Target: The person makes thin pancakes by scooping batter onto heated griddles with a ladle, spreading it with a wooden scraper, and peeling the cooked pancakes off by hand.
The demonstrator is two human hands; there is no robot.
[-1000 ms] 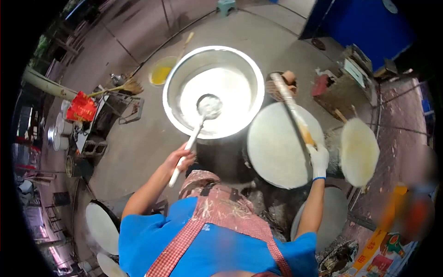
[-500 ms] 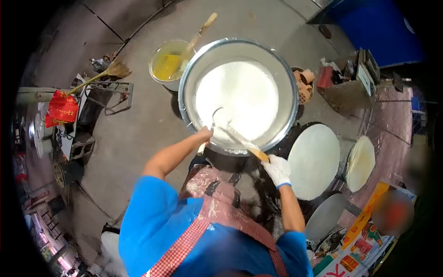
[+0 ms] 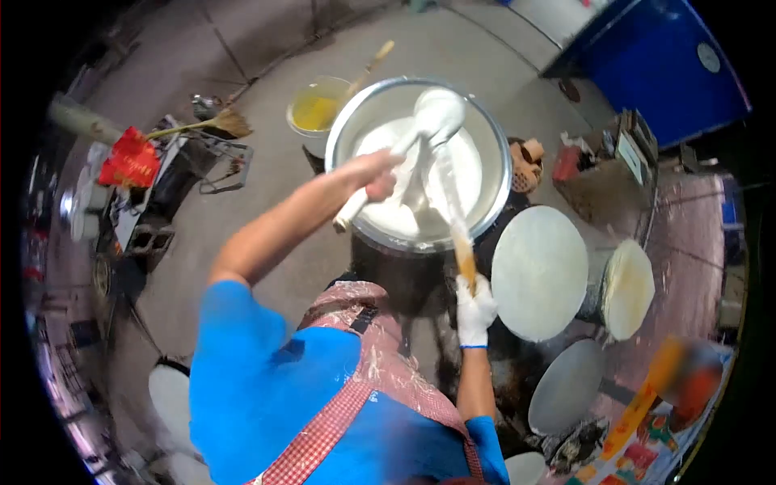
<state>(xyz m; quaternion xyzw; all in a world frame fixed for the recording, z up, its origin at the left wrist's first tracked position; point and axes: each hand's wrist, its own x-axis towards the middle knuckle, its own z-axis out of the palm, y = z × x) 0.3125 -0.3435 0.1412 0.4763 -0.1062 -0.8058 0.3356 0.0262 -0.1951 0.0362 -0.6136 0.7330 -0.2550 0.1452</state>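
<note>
A large metal pot (image 3: 499, 153) holds white batter (image 3: 380, 217). My bare left hand (image 3: 373, 174) is closed round the white handle of a ladle (image 3: 440, 113), which is raised over the pot, its bowl coated or filled with batter. White batter seems to trail below the bowl, though motion blurs it. My right hand (image 3: 475, 311), in a white glove, grips the wooden handle of a batter-coated spatula (image 3: 462, 246); its far end reaches into the pot below the ladle. Right of this hand lies a pale round griddle-like disc (image 3: 540, 273).
A bucket of yellow liquid (image 3: 314, 109) with a brush stands left of the pot. Farther right are a yellowish round stack (image 3: 629, 288) and a grey disc (image 3: 567, 386). A straw broom (image 3: 230, 123) and red bag (image 3: 129, 158) are left; a blue bin (image 3: 655, 73) stands upper right.
My left hand has lifted the ladle up out of the batter, away from me. My right hand has drawn slightly back and left, turning the spatula more upright. The view has shifted a little.
</note>
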